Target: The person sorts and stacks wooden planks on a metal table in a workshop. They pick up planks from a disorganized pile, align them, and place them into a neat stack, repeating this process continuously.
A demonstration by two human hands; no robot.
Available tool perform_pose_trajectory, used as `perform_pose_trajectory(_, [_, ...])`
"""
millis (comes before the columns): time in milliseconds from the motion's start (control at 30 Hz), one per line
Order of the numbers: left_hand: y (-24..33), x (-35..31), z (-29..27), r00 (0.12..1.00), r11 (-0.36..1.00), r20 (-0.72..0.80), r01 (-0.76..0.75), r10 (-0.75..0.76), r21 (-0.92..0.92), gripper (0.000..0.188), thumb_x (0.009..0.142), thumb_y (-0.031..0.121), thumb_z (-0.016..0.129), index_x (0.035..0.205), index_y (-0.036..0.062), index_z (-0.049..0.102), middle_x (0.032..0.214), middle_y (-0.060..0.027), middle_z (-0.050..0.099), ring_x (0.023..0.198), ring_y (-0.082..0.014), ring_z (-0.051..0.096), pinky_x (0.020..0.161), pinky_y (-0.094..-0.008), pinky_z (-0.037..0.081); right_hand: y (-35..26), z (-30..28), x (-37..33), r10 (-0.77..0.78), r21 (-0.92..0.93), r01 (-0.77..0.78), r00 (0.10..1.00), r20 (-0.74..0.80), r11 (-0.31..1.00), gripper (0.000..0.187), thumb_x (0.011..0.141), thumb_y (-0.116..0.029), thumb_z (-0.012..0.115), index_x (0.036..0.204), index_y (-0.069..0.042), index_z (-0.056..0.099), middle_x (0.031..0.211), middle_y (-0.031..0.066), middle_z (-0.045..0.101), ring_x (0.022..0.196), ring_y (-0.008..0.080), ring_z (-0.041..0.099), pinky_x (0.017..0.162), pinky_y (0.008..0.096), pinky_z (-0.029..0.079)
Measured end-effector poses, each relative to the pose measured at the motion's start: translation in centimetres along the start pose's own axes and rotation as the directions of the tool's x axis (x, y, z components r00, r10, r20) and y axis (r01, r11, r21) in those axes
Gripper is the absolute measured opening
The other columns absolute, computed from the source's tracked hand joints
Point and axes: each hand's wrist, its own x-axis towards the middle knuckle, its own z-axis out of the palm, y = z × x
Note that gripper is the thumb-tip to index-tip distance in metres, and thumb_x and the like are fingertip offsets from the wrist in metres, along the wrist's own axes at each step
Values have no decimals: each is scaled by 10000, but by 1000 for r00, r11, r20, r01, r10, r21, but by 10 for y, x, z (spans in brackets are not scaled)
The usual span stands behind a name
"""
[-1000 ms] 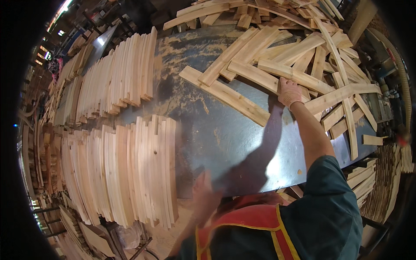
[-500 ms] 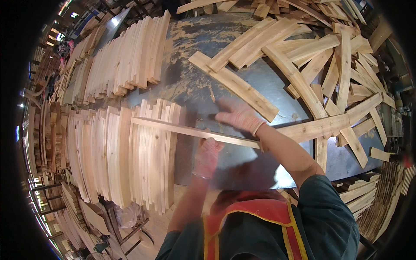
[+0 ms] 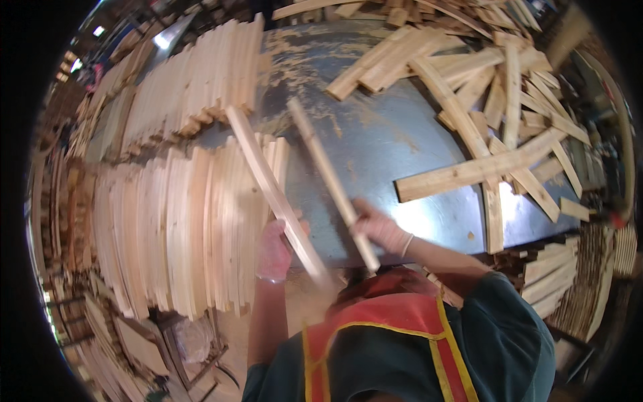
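In my left hand [image 3: 274,251], gloved in a pale pinkish glove, is a long pale wooden strip [image 3: 262,174]. It slants over the right end of the near row of upright-packed wooden strips [image 3: 171,228]. My right hand [image 3: 380,231], in a similar glove, grips a second narrow wooden strip [image 3: 326,166], whose upper part is blurred by motion. The two strips lean the same way, apart from each other, above the table's near edge. Fingers of both hands are partly hidden behind the wood.
A grey metal table [image 3: 362,144] with sawdust patches spreads ahead. Farther left stands another row of strips [image 3: 194,80]. A jumbled heap of loose boards [image 3: 469,100] covers the right side, with one board [image 3: 462,177] jutting toward me. More stacked wood [image 3: 552,275] sits below right.
My right hand has picked up the strip that lay slanted beside the heap and brought it nearer me. The left hand's strip has turned from nearly crosswise to steep.
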Motion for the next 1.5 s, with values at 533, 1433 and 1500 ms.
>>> perform_pose_trajectory(533, [-81,-32,-59,781,-650,303,167,546,741,855,864,338,778,1598,62,437,1682,-146,381,1534,-381,368,1247,-499,330,-25,-83,-35,-529,-959,253,835,152,124,518,734,-263,783,1204,-86,656,1014,199,696,998,424,674,874,526,550])
perform_pose_trajectory(1433, [-126,-106,-27,987,537,2,86,-161,839,474,932,229,762,1332,18,618,1101,-88,689,956,-215,669,817,-349,554,-56,-243,-45,-221,346,417,847,-483,840,869,770,19,654,1597,-92,411,950,92,608,777,246,631,692,383,559])
perform_pose_trajectory(1500, [-126,-111,-18,994,750,-57,111,-98,652,332,976,203,702,1242,8,666,1049,-39,674,873,-143,648,733,-303,549,-14,-201,-41,-140,274,274,894,-425,922,713,825,-71,676,1517,-67,502,987,112,652,853,275,665,759,403,574])
